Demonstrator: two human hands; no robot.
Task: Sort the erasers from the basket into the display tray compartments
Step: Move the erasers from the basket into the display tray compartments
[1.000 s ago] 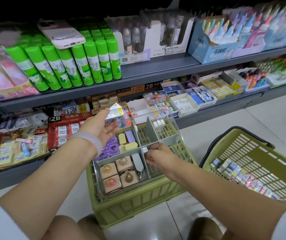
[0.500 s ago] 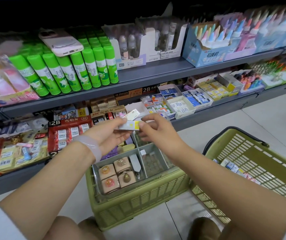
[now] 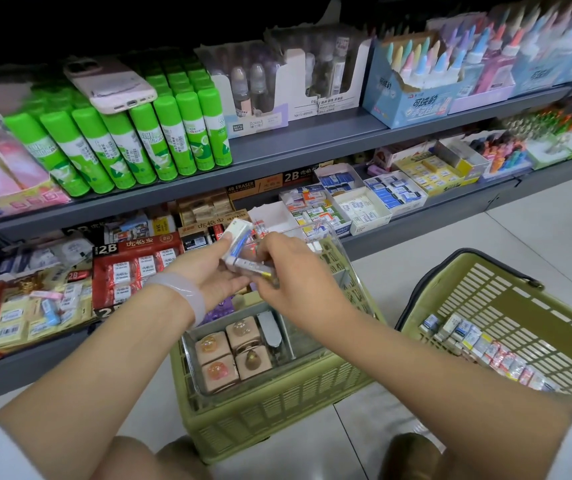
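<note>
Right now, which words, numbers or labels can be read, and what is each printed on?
"2B": red eraser display box, at its left end.
"2B": brown eraser box under the upper shelf.
"4B ERASER": brown carton beside it.
Chinese characters on the red box and the blue crayon box: not legible to me.
Glue sticks, held erasers: too blurred.

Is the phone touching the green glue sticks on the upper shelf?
Touching. The head view shows the phone lying flat across the tops of the glue sticks, no gap under it.

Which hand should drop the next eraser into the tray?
Probably the right hand. It pinches one eraser directly above the clear display tray, while the left hand is cupped, holding the other erasers.
</note>
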